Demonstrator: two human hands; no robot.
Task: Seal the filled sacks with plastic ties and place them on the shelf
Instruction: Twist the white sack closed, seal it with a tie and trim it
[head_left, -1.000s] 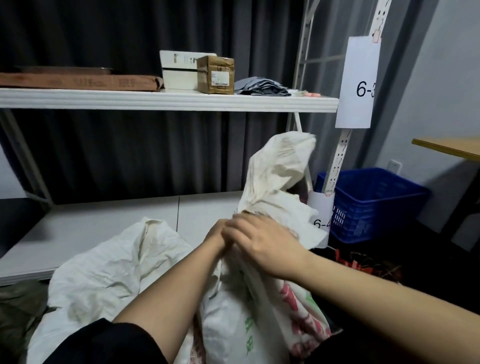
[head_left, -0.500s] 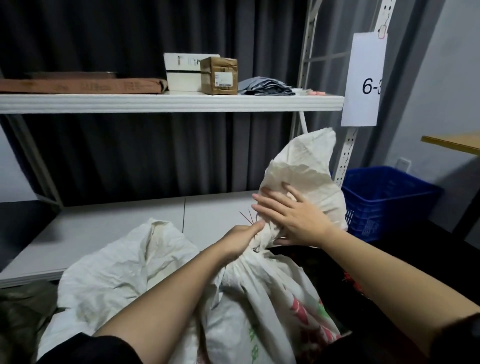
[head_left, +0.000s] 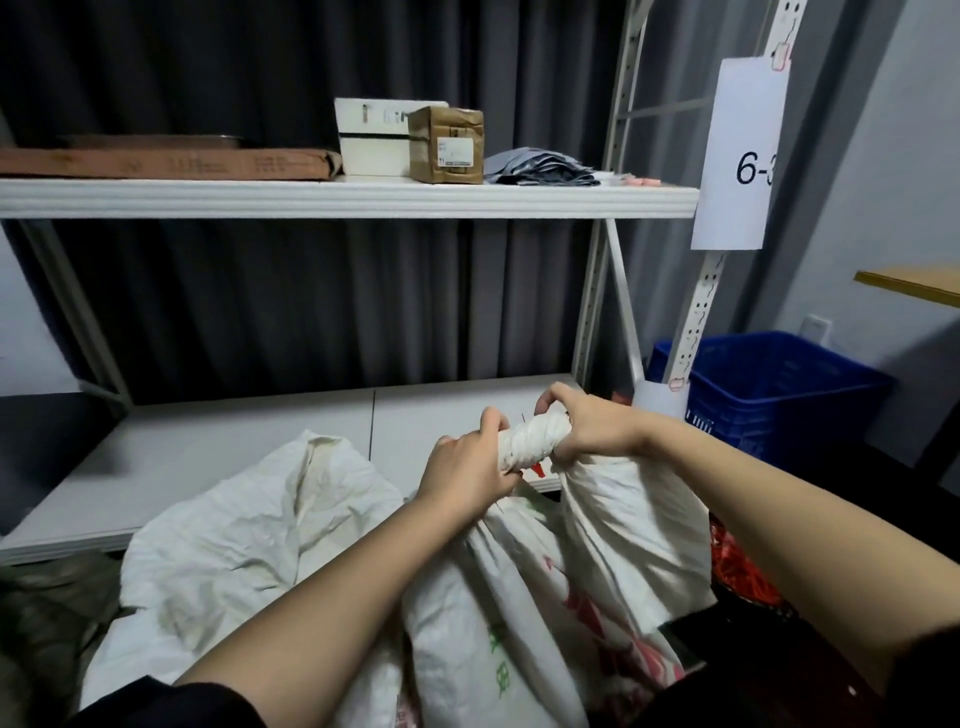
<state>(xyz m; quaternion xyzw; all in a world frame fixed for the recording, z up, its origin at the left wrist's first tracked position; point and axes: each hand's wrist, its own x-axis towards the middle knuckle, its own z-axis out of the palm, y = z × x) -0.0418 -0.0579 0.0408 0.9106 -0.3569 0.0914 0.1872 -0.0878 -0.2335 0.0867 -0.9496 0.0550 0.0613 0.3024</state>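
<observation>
A filled white woven sack (head_left: 519, 613) with red and green print stands in front of me, below the lower shelf (head_left: 218, 447). Its neck (head_left: 530, 441) is twisted into a tight horizontal roll. My left hand (head_left: 467, 467) grips the roll's left end. My right hand (head_left: 587, 426) grips the right end, with the loose sack top hanging down beneath it. A thin red tie (head_left: 535, 470) shows in bits just under and behind the roll. A second white sack (head_left: 234, 530) lies crumpled to the left, leaning on the shelf's front edge.
The upper shelf (head_left: 363, 197) carries a flat brown carton (head_left: 166, 163), a white box (head_left: 374, 137), a small cardboard box (head_left: 447, 145) and grey bags (head_left: 540, 169). A blue crate (head_left: 779, 384) sits at right behind the upright with a "6-3" label (head_left: 740, 156). Red items (head_left: 737, 571) lie by the sack.
The sack top stood upright with my right hand flat on it. Now it is bent down and twisted into a roll held by both hands.
</observation>
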